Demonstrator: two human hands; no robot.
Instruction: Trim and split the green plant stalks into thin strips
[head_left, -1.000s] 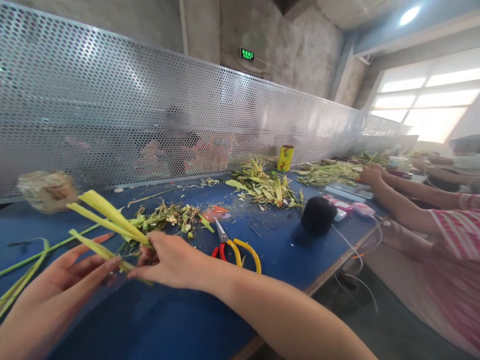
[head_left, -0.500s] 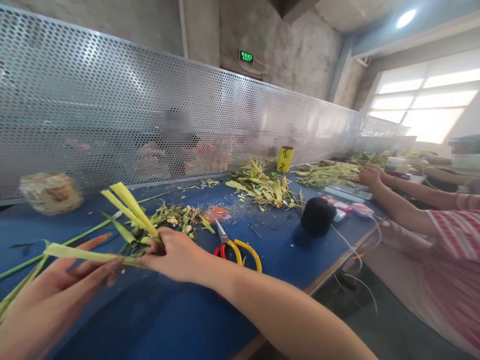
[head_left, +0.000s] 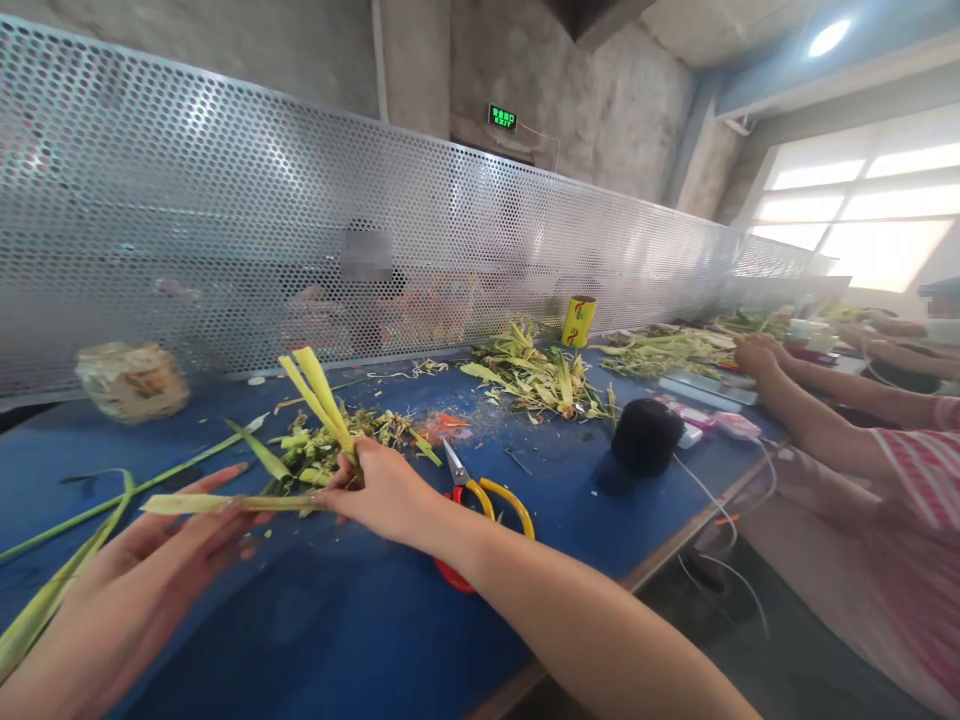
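Note:
My right hand (head_left: 386, 492) is closed in a pinch on a bundle of pale green leaf strips (head_left: 319, 390) that stands up and leans left. From the same pinch a flat leaf strip (head_left: 187, 503) runs left to my left hand (head_left: 142, 580). The left thumb presses it against the fingers, with the index finger stretched out above. Scissors (head_left: 459, 472) with red and yellow handles lie just beyond my right forearm, which partly hides them. Behind both hands is a small heap of leaf scraps (head_left: 375, 428).
A larger leaf pile (head_left: 536, 375), a yellow tube (head_left: 578, 322) and a black spool-like object (head_left: 646, 437) lie farther right. A wrapped roll (head_left: 133, 382) stands at left. Perforated metal panel (head_left: 247, 220) borders the blue table (head_left: 360, 620). A co-worker's hands (head_left: 757, 355) are at right.
The view has shifted slightly, so things sit a little farther right. The strip between my hands lies more level, and more of the scissors' red handle shows.

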